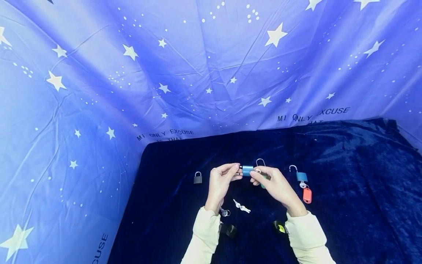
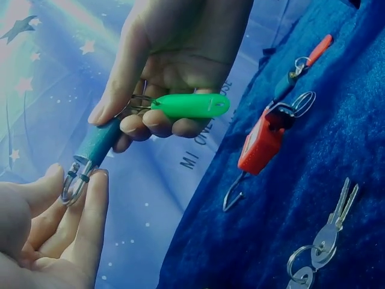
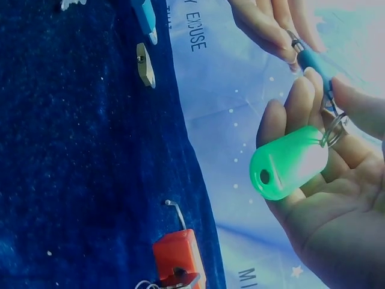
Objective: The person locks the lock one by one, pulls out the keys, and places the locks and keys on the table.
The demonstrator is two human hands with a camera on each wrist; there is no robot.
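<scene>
A blue padlock [image 1: 247, 170] is held sideways between my two hands above the dark cloth. With thumb and fingers my left hand [image 1: 222, 181] pinches its metal shackle. My right hand [image 1: 277, 183] grips the other end of the body, where the thumb mostly covers the key at the lock's bottom. From that key's ring hangs a green key tag [image 2: 189, 105], lying against the curled right fingers. Whether both shackle ends sit in the body I cannot tell.
A red padlock [image 2: 261, 144] with keys lies behind the right hand. To the right is another blue padlock [image 1: 301, 176], its shackle open, with a red tag [image 1: 307, 195]. A dark padlock [image 1: 197, 179] stands left; loose keys [image 1: 241, 207] lie nearer.
</scene>
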